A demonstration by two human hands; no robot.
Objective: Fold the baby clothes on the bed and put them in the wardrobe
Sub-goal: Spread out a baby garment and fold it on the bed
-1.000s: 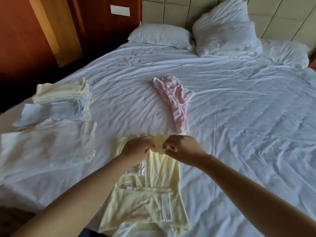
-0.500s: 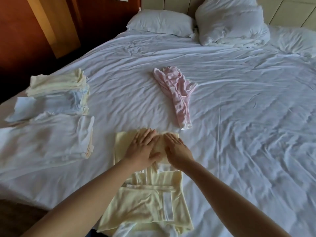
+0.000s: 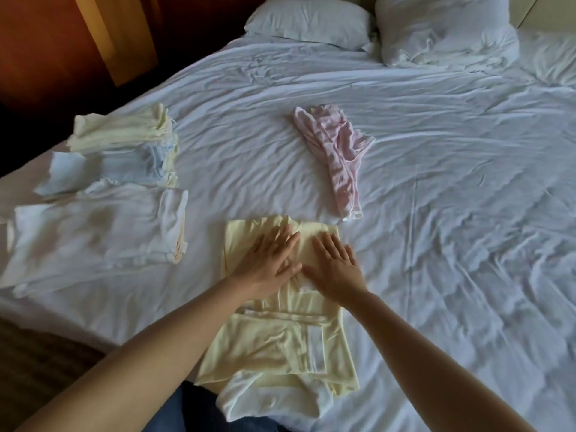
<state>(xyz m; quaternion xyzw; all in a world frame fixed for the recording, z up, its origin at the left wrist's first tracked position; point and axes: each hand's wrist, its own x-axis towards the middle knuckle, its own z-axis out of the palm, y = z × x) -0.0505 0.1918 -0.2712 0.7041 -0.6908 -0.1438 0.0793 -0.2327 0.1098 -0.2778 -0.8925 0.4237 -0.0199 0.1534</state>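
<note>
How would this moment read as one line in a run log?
step: folding yellow garment | left hand: flat on it | right hand: flat on it | pink garment: crumpled, untouched

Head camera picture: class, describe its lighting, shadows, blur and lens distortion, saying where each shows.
Head view: soft light on the bed, no glare, gentle shadows in its creases. Head view: the wooden wall at upper left sinks into deep shade. Head view: wide-angle stretch makes the forearms loom at the bottom edge. Head view: the left hand and right hand on the yellow garment look slightly smeared.
</note>
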